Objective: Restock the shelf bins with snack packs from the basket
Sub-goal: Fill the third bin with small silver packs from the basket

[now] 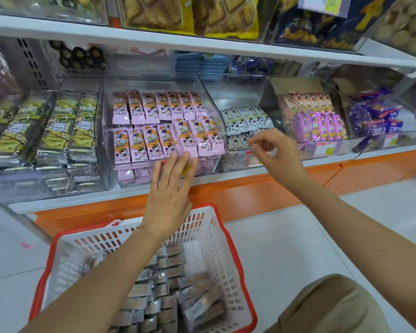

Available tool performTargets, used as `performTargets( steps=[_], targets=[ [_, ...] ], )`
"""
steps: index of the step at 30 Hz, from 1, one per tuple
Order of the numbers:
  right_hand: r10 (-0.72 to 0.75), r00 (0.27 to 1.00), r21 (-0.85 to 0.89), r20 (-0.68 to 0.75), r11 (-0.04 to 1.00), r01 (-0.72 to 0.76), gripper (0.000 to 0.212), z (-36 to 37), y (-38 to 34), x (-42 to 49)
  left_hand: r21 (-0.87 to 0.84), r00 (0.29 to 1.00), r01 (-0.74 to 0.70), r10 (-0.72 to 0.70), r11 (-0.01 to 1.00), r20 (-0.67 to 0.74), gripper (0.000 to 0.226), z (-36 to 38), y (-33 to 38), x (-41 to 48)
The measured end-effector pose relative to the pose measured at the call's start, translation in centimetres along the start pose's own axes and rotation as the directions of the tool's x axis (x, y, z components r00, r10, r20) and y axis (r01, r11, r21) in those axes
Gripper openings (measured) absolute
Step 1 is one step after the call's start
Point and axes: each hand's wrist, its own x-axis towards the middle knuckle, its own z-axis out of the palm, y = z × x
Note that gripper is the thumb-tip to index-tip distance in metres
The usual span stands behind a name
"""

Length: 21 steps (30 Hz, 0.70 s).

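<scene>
The fingers point(186, 164) of the left hand point(168, 200) are straight and held close together. Their tips touch the lower edges of the front row of pink snack packs point(166, 126), and they grip nothing. The fingers point(259, 138) of the right hand point(277, 155) are loosely curled with the thumb close to the forefinger, and nothing shows between them. This hand hovers just in front of the neighbouring bin point(226, 92).

The pink snack packs stand in two rows, leaning back, inside a clear bin point(105, 121) on the lower shelf point(82, 200). More pink packs lie flat beneath them behind the bin's front wall. The neighbouring bin to the right holds small white-and-blue packs point(247, 118) and is only partly filled. Further right are purple-and-pink packs point(322, 121) and then dark blue packs point(375, 116). To the left of the pink bin lie rows of green-and-silver packs point(58, 131).

The basket point(228, 236), white with a red rim, sits on the floor point(298, 248) directly below the left forearm, against the orange base point(250, 195) of the shelving. Inside it lie many brown-and-silver packs point(166, 296), stacked in loose rows. A knee in tan cloth point(334, 308) shows at the lower right. On the upper shelf point(154, 39), more clear bins hold yellow-packaged biscuits point(190, 13).
</scene>
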Motion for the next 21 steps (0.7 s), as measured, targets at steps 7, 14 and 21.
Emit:
performTargets(
  steps=[7,14,21],
  targets=[
    [-0.091,0.942,0.177,0.324,0.984,0.034,0.011,8.2,-3.6,-8.9,-0.071,0.989,-0.028,0.037,0.997,0.141,0.077,0.9,-2.1,-5.8],
    [0.002,0.515,-0.001,0.857,1.000,-0.003,0.028,16.2,-1.2,-16.3,0.044,0.853,0.105,-0.112,0.994,0.509,0.089,4.4,-5.7,-11.6],
    [0.019,0.139,-0.053,0.990,0.969,0.242,0.045,20.0,0.5,-21.3,0.136,0.800,0.142,-0.195,0.980,0.568,0.090,8.2,-7.1,-14.3]
  ],
)
